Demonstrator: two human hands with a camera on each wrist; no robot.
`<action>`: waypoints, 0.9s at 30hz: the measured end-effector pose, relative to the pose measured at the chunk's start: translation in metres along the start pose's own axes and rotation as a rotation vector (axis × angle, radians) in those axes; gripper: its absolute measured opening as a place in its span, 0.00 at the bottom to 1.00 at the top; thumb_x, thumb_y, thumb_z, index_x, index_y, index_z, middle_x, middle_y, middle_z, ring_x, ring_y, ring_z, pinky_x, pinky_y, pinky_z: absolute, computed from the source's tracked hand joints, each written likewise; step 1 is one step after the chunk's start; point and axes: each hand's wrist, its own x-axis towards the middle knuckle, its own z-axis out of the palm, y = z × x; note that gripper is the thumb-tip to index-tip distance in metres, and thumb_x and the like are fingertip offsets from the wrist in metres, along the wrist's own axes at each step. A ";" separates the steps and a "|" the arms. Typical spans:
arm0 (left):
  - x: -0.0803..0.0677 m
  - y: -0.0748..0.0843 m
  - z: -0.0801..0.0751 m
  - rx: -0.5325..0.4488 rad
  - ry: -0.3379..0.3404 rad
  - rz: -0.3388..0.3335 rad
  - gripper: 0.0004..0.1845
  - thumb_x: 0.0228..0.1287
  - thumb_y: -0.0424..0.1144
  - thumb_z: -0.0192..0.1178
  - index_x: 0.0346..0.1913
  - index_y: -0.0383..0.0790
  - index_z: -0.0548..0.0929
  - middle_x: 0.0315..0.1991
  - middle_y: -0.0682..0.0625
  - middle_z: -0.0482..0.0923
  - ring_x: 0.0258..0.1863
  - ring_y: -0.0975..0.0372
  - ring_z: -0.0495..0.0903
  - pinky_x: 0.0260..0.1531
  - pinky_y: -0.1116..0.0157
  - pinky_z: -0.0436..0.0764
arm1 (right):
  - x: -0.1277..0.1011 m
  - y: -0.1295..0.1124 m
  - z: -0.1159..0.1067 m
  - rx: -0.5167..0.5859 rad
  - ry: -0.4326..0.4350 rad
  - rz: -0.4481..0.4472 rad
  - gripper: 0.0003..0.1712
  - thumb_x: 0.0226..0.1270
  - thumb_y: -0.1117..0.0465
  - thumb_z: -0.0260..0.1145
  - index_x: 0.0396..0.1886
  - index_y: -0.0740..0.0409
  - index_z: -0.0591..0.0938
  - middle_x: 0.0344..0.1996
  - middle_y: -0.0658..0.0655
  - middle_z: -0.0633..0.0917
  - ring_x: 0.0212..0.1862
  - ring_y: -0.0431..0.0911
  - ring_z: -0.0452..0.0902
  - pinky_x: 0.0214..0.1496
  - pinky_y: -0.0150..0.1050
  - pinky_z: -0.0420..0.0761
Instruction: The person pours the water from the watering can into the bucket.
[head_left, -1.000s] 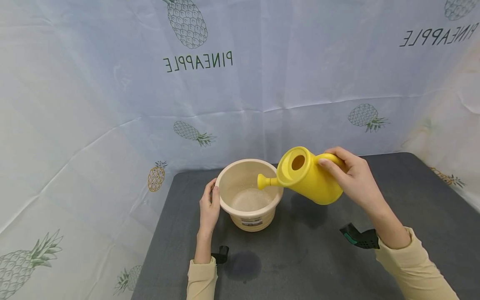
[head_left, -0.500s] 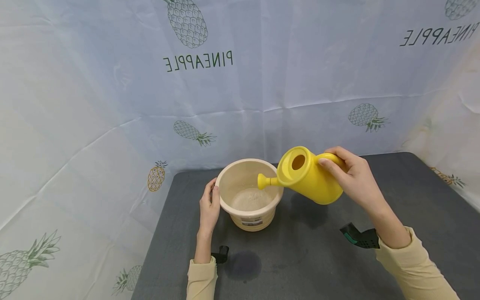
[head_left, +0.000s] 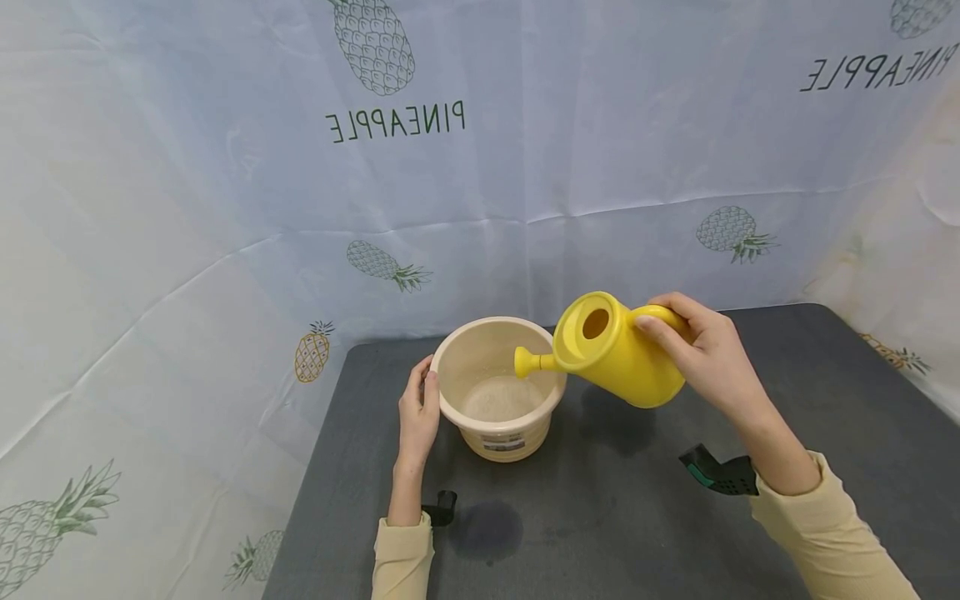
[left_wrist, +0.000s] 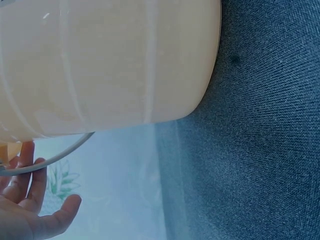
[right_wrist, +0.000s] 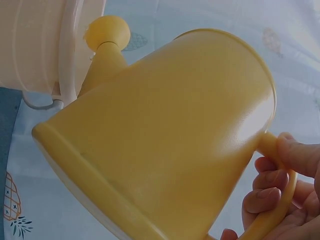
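The right hand point(head_left: 708, 354) is gripping the can point(head_left: 633, 367) right of the bucket point(head_left: 476, 367); the left hand point(head_left: 417, 412), fingers relaxed, is touching its left rim point(head_left: 452, 413). Aiming the spout point(head_left: 534, 362) inside is probably preventing spills.

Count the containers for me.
2: the cream bucket on the table, touched by the left hand, and the yellow watering can, tilted in the right hand. No others show.

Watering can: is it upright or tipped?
Tipped. The right hand holds the watering can by its handle, its top leaning toward the cream basin and its spout over the basin's opening.
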 end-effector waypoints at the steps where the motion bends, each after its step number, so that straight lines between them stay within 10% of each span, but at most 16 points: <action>1: 0.000 0.000 0.000 0.001 0.000 -0.001 0.19 0.73 0.33 0.43 0.62 0.25 0.67 0.55 0.31 0.71 0.52 0.42 0.74 0.46 0.47 0.74 | 0.000 0.000 0.000 0.000 0.000 0.000 0.08 0.66 0.62 0.62 0.43 0.58 0.80 0.32 0.53 0.78 0.31 0.42 0.70 0.32 0.27 0.69; 27: 0.000 0.001 -0.001 -0.012 -0.022 -0.013 0.20 0.74 0.34 0.43 0.63 0.27 0.66 0.55 0.32 0.71 0.52 0.43 0.74 0.45 0.49 0.75 | 0.000 -0.001 0.000 -0.005 -0.002 0.002 0.08 0.66 0.62 0.62 0.43 0.58 0.80 0.31 0.53 0.78 0.31 0.42 0.70 0.32 0.28 0.69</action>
